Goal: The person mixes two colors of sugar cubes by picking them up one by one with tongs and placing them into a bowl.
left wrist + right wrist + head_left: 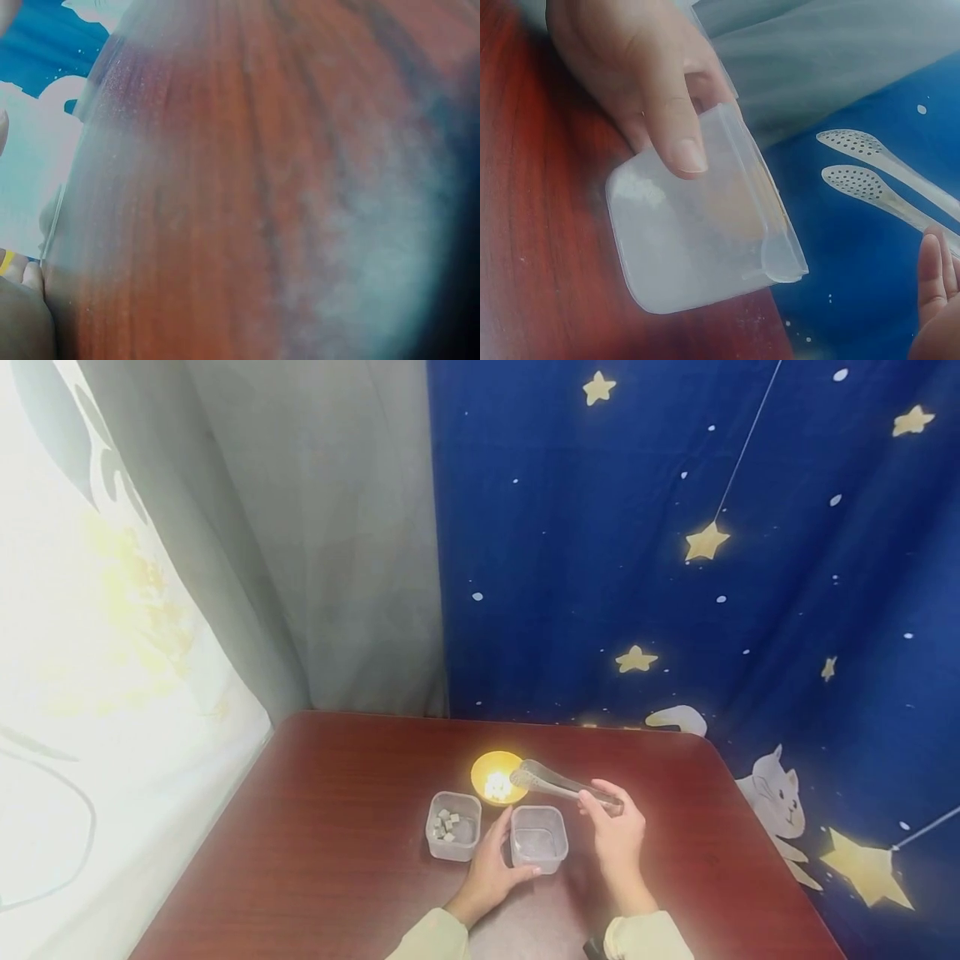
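My left hand (491, 870) holds a clear square plastic container (539, 860) by its left side. In the right wrist view the thumb lies along the container's wall, with the other fingers partly hidden behind. Nothing shows inside this container. My right hand (621, 835) grips metal tongs (566, 785), whose perforated tips (853, 182) are apart with nothing between them. Those tips hover by the right rim of a yellow bowl (483, 764). Bright white pieces (497, 786) in the bowl are overexposed, so their shape is unclear.
Left of my left hand stands a second clear container (453, 852) with several small pale cubes (446, 822). All stand on a reddish-brown table (337, 827). Behind it hang a grey curtain (360, 568) and a blue star-patterned curtain (570, 568).
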Demonstrator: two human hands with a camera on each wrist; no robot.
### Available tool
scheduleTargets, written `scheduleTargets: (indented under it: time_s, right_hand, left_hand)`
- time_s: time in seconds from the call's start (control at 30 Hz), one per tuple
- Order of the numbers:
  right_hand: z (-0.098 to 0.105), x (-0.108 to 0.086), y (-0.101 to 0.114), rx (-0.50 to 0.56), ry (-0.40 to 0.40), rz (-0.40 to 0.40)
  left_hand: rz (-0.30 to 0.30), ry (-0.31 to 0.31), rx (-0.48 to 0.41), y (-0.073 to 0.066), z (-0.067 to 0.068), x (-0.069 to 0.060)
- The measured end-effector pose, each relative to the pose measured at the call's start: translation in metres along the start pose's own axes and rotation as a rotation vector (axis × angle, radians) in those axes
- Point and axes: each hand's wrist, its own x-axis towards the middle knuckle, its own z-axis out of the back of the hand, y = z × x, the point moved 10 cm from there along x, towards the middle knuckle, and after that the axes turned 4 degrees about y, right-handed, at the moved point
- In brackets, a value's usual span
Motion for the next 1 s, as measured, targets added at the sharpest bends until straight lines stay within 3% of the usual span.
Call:
scheduleTargets:
  time_s: [0.4, 0.7, 0.87, 1.0]
  right_hand:
    - [-0.006, -0.004, -0.007, 0.021, 0.014, -0.017]
    - [-0.004, -0.004, -0.011, 0.049, 0.023, -0.030]
    - [-0.004, -0.005, -0.011, 0.051, 0.034, -0.033]
    - [-0.006, -0.004, -0.018, 0.077, 0.060, -0.028]
  left_hand:
    - [0.015, -0.024, -0.094, -0.003, 0.006, -0.007]
    - [0.010, -0.031, -0.229, -0.008, 0.009, -0.022]
    - [0.025, -0.005, -0.304, -0.011, 0.012, -0.031]
    - [-0.007, 0.001, -0.328, -0.014, 0.017, -0.038]
